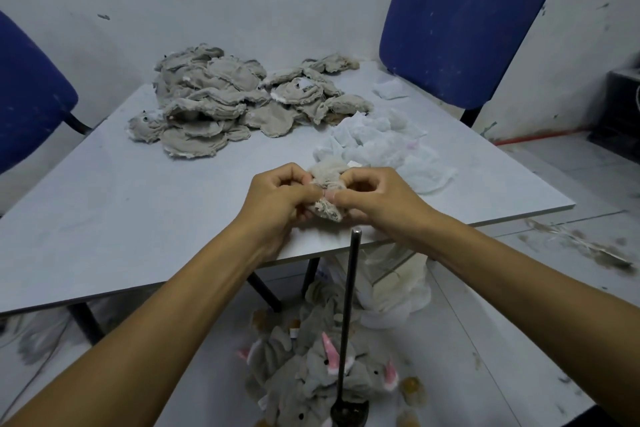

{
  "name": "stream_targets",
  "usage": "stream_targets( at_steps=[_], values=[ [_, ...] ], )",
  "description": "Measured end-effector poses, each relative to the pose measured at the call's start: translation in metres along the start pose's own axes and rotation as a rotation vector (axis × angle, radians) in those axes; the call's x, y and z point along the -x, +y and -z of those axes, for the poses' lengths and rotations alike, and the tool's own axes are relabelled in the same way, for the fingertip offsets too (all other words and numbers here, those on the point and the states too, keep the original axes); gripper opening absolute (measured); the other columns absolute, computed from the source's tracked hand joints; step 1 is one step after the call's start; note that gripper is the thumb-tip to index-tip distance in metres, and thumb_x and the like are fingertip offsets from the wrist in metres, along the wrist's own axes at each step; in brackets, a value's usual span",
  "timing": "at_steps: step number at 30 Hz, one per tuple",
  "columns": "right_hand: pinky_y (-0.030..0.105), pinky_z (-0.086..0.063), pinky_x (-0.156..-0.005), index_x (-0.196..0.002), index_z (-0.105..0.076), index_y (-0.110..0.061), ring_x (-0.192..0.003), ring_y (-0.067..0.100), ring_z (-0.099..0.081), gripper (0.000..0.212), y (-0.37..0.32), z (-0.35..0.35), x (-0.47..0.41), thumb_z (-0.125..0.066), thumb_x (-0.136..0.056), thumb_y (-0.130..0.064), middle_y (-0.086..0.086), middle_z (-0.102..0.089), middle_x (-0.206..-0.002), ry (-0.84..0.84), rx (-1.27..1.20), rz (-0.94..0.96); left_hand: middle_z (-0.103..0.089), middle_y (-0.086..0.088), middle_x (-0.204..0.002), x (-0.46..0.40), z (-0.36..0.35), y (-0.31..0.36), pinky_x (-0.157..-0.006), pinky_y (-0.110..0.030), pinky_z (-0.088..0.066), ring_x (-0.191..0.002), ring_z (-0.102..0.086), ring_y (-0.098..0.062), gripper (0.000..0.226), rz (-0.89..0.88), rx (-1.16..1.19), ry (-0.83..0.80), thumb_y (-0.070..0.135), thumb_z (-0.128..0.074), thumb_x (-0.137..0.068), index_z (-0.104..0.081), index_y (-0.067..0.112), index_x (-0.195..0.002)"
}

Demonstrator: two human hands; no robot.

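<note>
A small grey plush toy skin (325,177), inside out with frayed seams, is held above the near edge of the grey table (121,211). My left hand (277,196) grips its left side with curled fingers. My right hand (375,196) pinches its right side, thumb pressed against the fabric. The lower part of the skin (327,213) hangs between both palms.
A heap of grey inside-out skins (221,100) lies at the table's far side, with white fabric pieces (384,146) to the right. A vertical metal rod (348,315) stands below my hands above finished grey plush toys (322,367) on the floor. Blue chairs (464,21) flank the table.
</note>
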State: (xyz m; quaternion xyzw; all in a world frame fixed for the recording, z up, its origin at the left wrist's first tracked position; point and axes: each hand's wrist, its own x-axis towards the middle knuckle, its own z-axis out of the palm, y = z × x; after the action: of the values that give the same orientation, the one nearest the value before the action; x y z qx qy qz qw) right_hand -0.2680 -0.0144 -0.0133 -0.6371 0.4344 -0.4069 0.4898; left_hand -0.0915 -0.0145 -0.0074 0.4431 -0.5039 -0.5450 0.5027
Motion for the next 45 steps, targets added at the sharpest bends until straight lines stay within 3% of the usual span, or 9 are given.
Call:
stream_targets(
  at_steps=[6,12,19,21,24,29,35,39,45],
  values=[
    [0.038,-0.049,-0.069,-0.061,-0.066,-0.019,-0.066,0.014,-0.059,0.024,-0.001,-0.011,-0.002,-0.077,-0.082,-0.015,-0.002,-0.064,-0.064,0.189,0.031,0.032,-0.060,-0.001,-0.070,0.004,0.011,0.000,-0.062,-0.022,-0.048,-0.068,-0.060,-0.014,0.013,0.018,0.142,-0.232,0.004,-0.058,-0.068,-0.054,0.008,-0.080],
    [0.036,-0.060,-0.058,-0.061,-0.066,-0.019,-0.051,0.014,-0.067,0.017,0.001,-0.025,-0.005,-0.068,-0.078,-0.017,-0.002,-0.067,-0.055,0.382,0.142,-0.035,-0.054,0.000,-0.067,0.007,0.011,-0.008,-0.070,-0.029,-0.054,-0.071,-0.061,-0.021,0.017,-0.113,-0.121,-0.188,0.009,-0.078,-0.066,-0.067,0.020,-0.073],
    [0.031,-0.059,-0.072,-0.093,-0.067,-0.004,-0.080,0.017,-0.070,0.008,-0.003,-0.002,-0.001,-0.070,-0.088,-0.009,0.012,-0.071,-0.091,-0.078,-0.084,-0.090,-0.058,-0.004,-0.053,0.003,0.015,-0.003,-0.054,-0.029,-0.048,-0.047,-0.058,-0.018,0.021,-0.084,-0.167,0.039,-0.005,-0.074,-0.078,-0.062,0.010,-0.070],
    [0.043,-0.061,-0.077,-0.089,-0.068,-0.006,-0.076,0.024,-0.069,0.014,0.002,-0.007,0.000,-0.077,-0.082,-0.014,0.008,-0.069,-0.080,0.037,0.189,0.019,-0.056,-0.003,-0.048,0.005,0.006,-0.007,-0.051,-0.029,-0.048,-0.044,-0.058,-0.020,0.020,-0.112,-0.270,0.133,0.002,-0.075,-0.074,-0.060,0.014,-0.066],
    [0.047,-0.062,-0.074,-0.076,-0.067,-0.014,-0.071,0.027,-0.072,0.012,0.002,-0.017,0.001,-0.077,-0.081,-0.017,0.010,-0.068,-0.069,0.154,0.225,0.085,-0.056,-0.005,-0.046,0.005,-0.003,-0.008,-0.044,-0.023,-0.040,-0.041,-0.053,-0.018,0.017,-0.105,-0.363,0.228,0.011,-0.072,-0.074,-0.059,0.016,-0.066],
    [0.049,-0.062,-0.068,-0.064,-0.064,-0.018,-0.058,0.024,-0.065,0.012,0.005,-0.016,0.000,-0.070,-0.074,-0.020,0.005,-0.060,-0.055,0.289,0.126,0.068,-0.056,-0.010,-0.059,0.013,-0.001,0.002,-0.050,-0.029,-0.039,-0.050,-0.054,-0.021,0.012,0.025,-0.060,-0.027,0.011,-0.064,-0.082,-0.061,0.014,-0.071],
    [0.033,-0.057,-0.056,-0.058,-0.061,-0.020,-0.056,0.021,-0.069,0.018,0.004,-0.025,-0.006,-0.068,-0.074,-0.021,0.001,-0.062,-0.052,0.383,0.226,0.016,-0.058,0.010,-0.053,0.026,-0.007,-0.003,-0.050,-0.009,-0.038,-0.047,-0.053,-0.001,0.016,-0.318,-0.619,0.166,0.020,-0.071,-0.088,-0.064,0.018,-0.074],
    [0.011,-0.035,-0.043,-0.055,-0.055,-0.016,-0.045,0.001,-0.051,0.023,0.002,-0.032,-0.010,-0.068,-0.073,-0.018,-0.012,-0.053,-0.044,0.427,0.336,0.019,-0.057,0.011,-0.053,0.026,-0.008,-0.008,-0.053,-0.018,-0.043,-0.050,-0.052,-0.003,0.019,-0.358,-0.679,0.267,0.020,-0.071,-0.086,-0.060,0.020,-0.071],
    [0.026,-0.026,-0.044,-0.053,-0.028,-0.021,-0.047,0.012,-0.032,0.037,0.001,-0.029,-0.019,-0.052,-0.067,0.003,-0.011,-0.030,-0.044,0.524,0.226,-0.025,-0.056,0.007,-0.060,0.030,-0.026,-0.010,-0.056,-0.012,-0.037,-0.057,-0.049,-0.004,0.021,-0.477,-0.659,0.277,0.017,-0.073,-0.082,-0.055,0.020,-0.072]
  ],
)
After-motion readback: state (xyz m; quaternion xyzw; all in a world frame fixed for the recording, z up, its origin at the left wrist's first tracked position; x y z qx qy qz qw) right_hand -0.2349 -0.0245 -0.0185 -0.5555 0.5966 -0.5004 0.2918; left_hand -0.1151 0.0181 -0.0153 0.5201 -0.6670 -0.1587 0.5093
